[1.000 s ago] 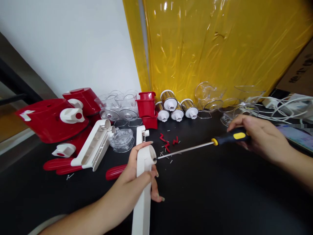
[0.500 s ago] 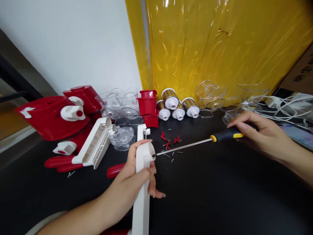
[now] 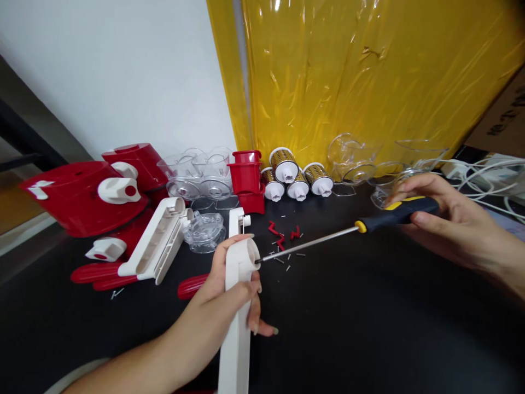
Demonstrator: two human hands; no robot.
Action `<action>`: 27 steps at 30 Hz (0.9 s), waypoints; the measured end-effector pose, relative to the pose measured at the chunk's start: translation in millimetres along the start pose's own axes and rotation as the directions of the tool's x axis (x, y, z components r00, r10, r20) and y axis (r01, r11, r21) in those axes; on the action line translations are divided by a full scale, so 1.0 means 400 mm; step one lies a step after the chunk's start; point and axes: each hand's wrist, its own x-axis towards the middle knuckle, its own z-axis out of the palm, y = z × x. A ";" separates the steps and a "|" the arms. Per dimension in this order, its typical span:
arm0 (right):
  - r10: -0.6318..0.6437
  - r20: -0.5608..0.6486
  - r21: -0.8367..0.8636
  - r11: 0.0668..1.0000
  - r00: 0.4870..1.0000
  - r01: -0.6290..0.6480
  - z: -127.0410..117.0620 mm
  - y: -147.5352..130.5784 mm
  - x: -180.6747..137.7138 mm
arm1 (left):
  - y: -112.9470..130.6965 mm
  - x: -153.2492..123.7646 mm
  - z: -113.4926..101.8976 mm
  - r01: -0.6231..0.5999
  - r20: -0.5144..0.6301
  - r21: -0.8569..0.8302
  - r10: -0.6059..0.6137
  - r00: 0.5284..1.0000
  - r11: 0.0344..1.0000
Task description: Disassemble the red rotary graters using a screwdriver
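My left hand [image 3: 229,290] is wrapped round a white plastic crank handle [image 3: 235,350], keeping its round socket end up and facing right. The tip of a long screwdriver [image 3: 311,241] sits inside that socket; whether a screw is under it is hidden. My right hand [image 3: 443,219] grips the screwdriver's black and yellow handle, thumb below and fingers over the top. Just beyond the socket lie small red plastic pieces [image 3: 280,242] and several loose screws [image 3: 288,268]. Another white handle part [image 3: 237,221] with a red grip [image 3: 191,286] lies behind my left hand.
At the left are red housings [image 3: 77,197] with white knobs, and two white handles [image 3: 153,241] with red grips. Clear plastic parts [image 3: 205,232], red pushers [image 3: 246,175] and grater drums [image 3: 284,164] line the back. White cables [image 3: 471,180] tangle at the right.
My right hand has turned the screwdriver handle and its fingers have opened a little round it. The screwdriver tip stays in the socket. My left hand holds its place.
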 end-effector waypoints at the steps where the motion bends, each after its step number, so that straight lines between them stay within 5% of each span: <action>1: 0.028 0.006 0.035 0.999 1.000 -0.028 0.006 -0.002 0.000 | 0.000 0.001 0.000 0.008 -0.015 0.007 -0.008 1.000 1.000; 6: 0.097 0.113 0.042 0.994 0.989 -0.103 0.018 0.020 0.011 | -0.003 0.007 0.002 0.020 -0.036 0.007 -0.020 0.999 1.000; 13: 0.248 0.017 -0.033 0.968 0.969 -0.247 0.018 0.025 0.014 | -0.004 -0.014 0.017 0.012 -0.041 0.001 -0.012 0.999 1.000; 20: 0.161 0.024 0.076 0.984 0.987 -0.163 0.029 0.010 0.018 | -0.001 -0.015 0.012 -0.013 -0.031 0.004 0.013 0.999 1.000; 27: 0.016 0.046 0.012 1.000 0.999 -0.017 0.011 0.029 0.022 | -0.009 -0.011 0.013 -0.031 -0.049 0.022 0.032 0.998 0.999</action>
